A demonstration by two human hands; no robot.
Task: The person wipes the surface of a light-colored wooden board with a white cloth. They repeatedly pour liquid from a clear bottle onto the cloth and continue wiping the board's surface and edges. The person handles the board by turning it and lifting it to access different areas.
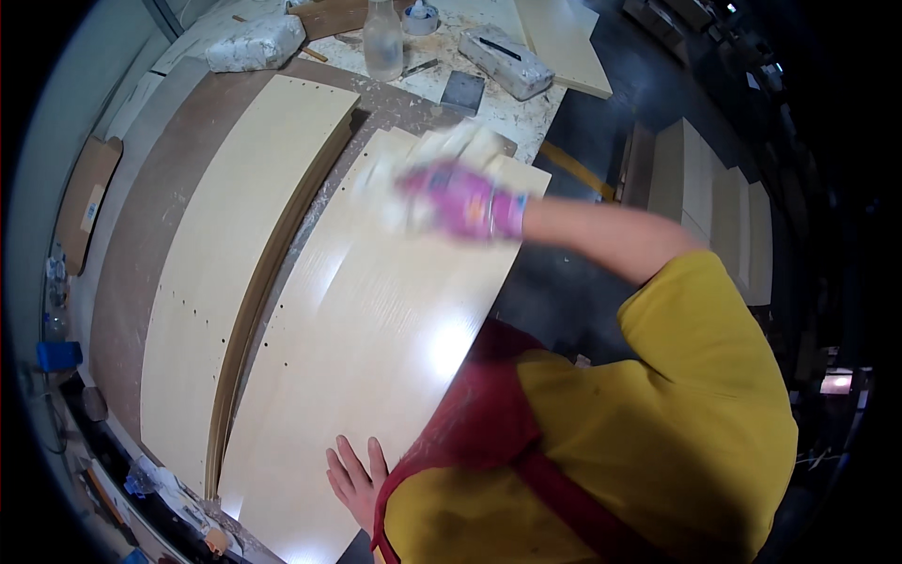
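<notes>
A long brown workbench (141,244) carries 2 pale, wood-grain panels laid lengthwise side by side. The left panel (244,254), its edges dotted with small drilled holes, rests on a darker board beneath it; the glossy right panel (376,329) lies just beside it (ceiling light glares off its surface). At the far end, the paint-spattered top holds a clear plastic bottle (382,38), a roll of tape (420,16), a small grey block (462,92) and 2 stained bundles (256,42).
</notes>
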